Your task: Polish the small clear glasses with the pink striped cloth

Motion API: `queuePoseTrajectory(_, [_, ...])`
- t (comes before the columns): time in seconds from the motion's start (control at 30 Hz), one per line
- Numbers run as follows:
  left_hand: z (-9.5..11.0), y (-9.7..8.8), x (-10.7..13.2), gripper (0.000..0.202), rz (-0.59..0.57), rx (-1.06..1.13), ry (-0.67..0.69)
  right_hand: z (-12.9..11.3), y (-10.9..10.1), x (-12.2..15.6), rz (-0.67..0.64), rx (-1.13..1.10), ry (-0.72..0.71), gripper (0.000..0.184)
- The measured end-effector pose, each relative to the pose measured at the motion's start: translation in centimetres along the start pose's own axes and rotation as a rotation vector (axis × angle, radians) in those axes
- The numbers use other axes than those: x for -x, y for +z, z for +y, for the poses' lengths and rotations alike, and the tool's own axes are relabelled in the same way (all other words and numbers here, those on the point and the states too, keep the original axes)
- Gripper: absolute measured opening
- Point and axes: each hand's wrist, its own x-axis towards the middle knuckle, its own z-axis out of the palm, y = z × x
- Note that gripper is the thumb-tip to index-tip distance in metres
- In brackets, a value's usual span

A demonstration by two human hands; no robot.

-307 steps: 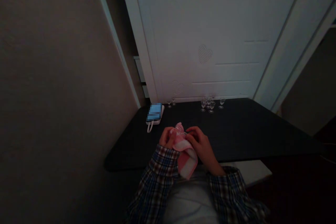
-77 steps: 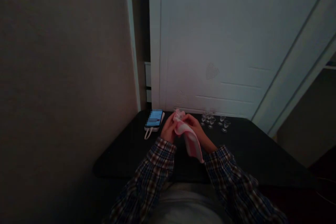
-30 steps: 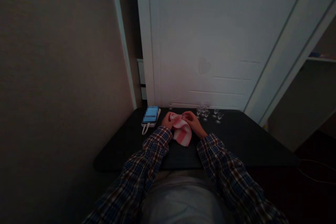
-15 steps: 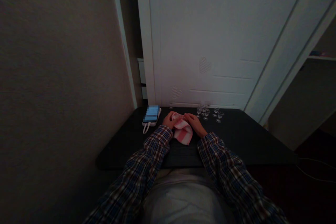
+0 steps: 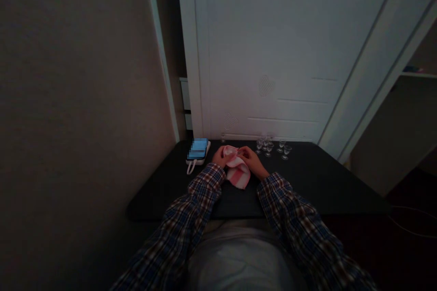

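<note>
Both my hands meet over a dark table (image 5: 307, 191) in dim light. My left hand (image 5: 219, 158) is closed on a pink and white striped cloth (image 5: 238, 173), which hangs down between my wrists. My right hand (image 5: 250, 160) is closed against the cloth's upper part; a small clear object seems pinched there, too dark to name. A cluster of several tiny clear stemmed glasses (image 5: 271, 147) stands just beyond my right hand.
A phone with a lit screen (image 5: 198, 150) lies on a white power bank at the table's far left, a cord looped beside it. One more small glass (image 5: 223, 137) stands by the white door (image 5: 273, 54) behind. A wall runs along the left.
Over ten seconds my hands moved with the cloth from the table's near edge out to its far side. In the last second they only shifted slightly around the cloth.
</note>
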Motion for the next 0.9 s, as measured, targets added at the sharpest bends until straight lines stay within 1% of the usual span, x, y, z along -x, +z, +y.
queuePoseTrajectory(0.1, [0.14, 0.04, 0.09, 0.033, -0.034, 0.027, 0.01, 0.17, -0.09, -0.01, 0.005, 0.026, 0.004, 0.027])
queuePoseTrajectory(0.23, [0.48, -0.08, 0.18, 0.03, -0.053, 0.039, 0.032, 0.23, -0.18, -0.03, -0.006, 0.048, 0.011, 0.027])
queuePoseTrajectory(0.43, [0.65, 0.0, 0.17, 0.033, -0.05, 0.058, 0.03, -0.09, -0.22, -0.01, -0.016, 0.055, 0.036, 0.027])
queuePoseTrajectory(0.53, [0.86, 0.13, 0.3, 0.035, -0.046, 0.068, 0.017, -0.39, -0.27, 0.11, -0.021, 0.062, 0.046, 0.031])
queuePoseTrajectory(0.67, [0.94, 0.11, 0.41, 0.034, -0.024, 0.058, 0.001, -0.58, -0.3, 0.14, -0.025, 0.068, 0.052, 0.035])
queuePoseTrajectory(0.9, [0.44, 0.08, 0.22, 0.033, -0.032, 0.025, 0.002, -0.08, -0.28, -0.11, -0.006, 0.074, 0.049, 0.029])
